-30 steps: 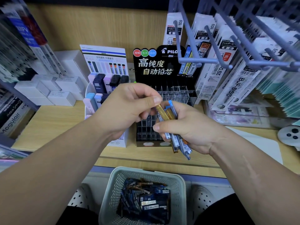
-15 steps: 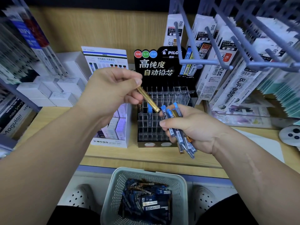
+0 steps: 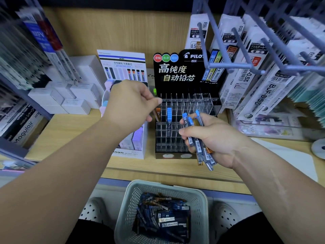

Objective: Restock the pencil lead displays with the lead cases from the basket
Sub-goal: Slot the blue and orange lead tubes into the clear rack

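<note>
The clear slotted Pilot lead display (image 3: 191,104) stands on the wooden shelf, with a stack of blue-capped cases (image 3: 169,115) in its second column. My left hand (image 3: 129,103) pinches an orange-capped lead case (image 3: 157,115) at the display's leftmost column; my fingers hide its upper end. My right hand (image 3: 213,138) hovers in front of the display's right half and grips a bundle of blue-capped lead cases (image 3: 190,124) with one orange case among them. Below the shelf, the pale green basket (image 3: 127,206) holds several more lead cases (image 3: 164,217).
A white Mono graph lead display (image 3: 131,152) stands directly left of the Pilot display. White boxes (image 3: 75,101) sit further left. Metal hooks (image 3: 233,65) with hanging refill packs (image 3: 274,92) jut out over the display's right side. White perforated shoes (image 3: 91,208) flank the basket.
My left hand pulled an orange-capped case out of the bundle, carried it left and lowered it to the display's leftmost column. My right hand stayed put with the bundle.
</note>
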